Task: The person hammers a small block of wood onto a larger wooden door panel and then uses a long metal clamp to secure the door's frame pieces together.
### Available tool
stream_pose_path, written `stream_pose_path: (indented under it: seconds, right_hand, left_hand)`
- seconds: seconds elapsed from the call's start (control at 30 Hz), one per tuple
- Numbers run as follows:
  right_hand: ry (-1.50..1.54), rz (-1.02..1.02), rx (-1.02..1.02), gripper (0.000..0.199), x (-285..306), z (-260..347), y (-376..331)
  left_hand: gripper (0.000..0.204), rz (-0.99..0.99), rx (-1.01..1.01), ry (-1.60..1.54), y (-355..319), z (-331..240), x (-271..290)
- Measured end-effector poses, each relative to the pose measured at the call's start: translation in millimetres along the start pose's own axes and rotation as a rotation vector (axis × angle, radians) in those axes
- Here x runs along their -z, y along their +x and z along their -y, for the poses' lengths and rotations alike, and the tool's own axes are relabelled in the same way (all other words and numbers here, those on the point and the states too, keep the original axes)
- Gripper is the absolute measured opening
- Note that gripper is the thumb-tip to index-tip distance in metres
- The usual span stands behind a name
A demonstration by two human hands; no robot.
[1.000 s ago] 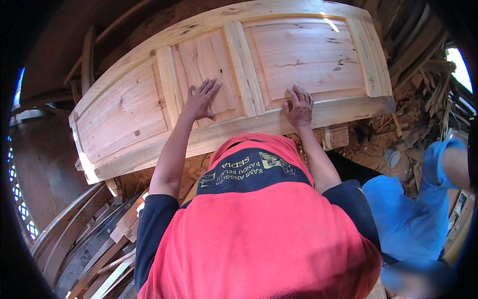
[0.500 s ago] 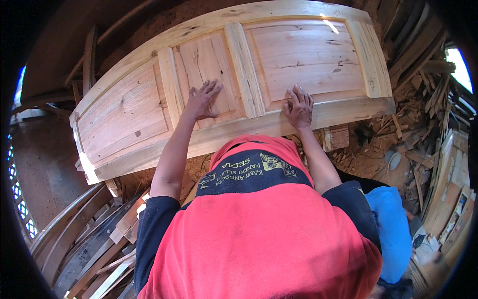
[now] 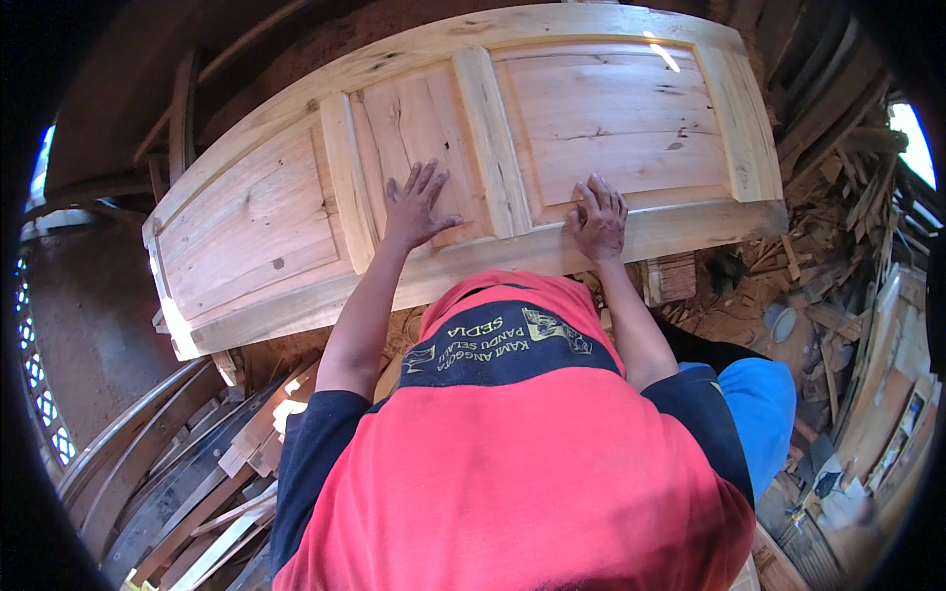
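Note:
A pale wooden panel door (image 3: 621,118) lies flat in front of me, its frame set with three inset panels. My left hand (image 3: 419,207) rests with spread fingers over the near end of the narrow middle panel. On the near edge of the frame, below the large right panel, my right hand (image 3: 599,217) lies with its fingers stretched out, the tips reaching the panel's border. Neither hand holds anything. Small dark knots and cracks mark the wood, and a strip of sunlight falls on the far right corner.
Stacked boards and offcuts (image 3: 177,483) lie at the lower left. To the right, wood scraps and shavings (image 3: 818,276) cover the ground around a pale round container (image 3: 780,322). More planks (image 3: 892,384) lean at the far right. A wood block (image 3: 672,279) sits beneath the door's near edge.
My left hand has shifted slightly right across the middle panel, its thumb now pointing farther right. My right hand stays at nearly the same spot on the door. The view has shifted a little.

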State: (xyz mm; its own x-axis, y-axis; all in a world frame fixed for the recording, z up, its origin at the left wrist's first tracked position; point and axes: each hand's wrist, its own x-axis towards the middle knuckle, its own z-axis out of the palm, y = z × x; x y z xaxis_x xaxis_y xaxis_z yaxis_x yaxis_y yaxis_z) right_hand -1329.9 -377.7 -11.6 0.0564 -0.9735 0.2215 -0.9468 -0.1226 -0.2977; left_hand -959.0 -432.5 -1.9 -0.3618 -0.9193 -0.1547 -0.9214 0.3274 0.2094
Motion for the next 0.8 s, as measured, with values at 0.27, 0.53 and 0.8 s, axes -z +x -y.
stream_pose_path:
  seconds: [0.27, 0.53, 0.8]
  right_hand:
    - [0.019, 0.031, 0.000, 0.052, 1, 6, 2]
    - [0.030, 0.053, 0.026, 0.051, 0, 19, 9]
    - [0.000, 0.062, -0.005, 0.053, 1, 10, 4]
  left_hand:
    - [0.100, 0.227, -0.031, -0.090, -13, 35, 27]
    - [0.052, -0.516, 0.733, -0.379, -140, 155, -17]
    - [0.062, -0.383, 1.116, -0.102, -176, 96, -34]
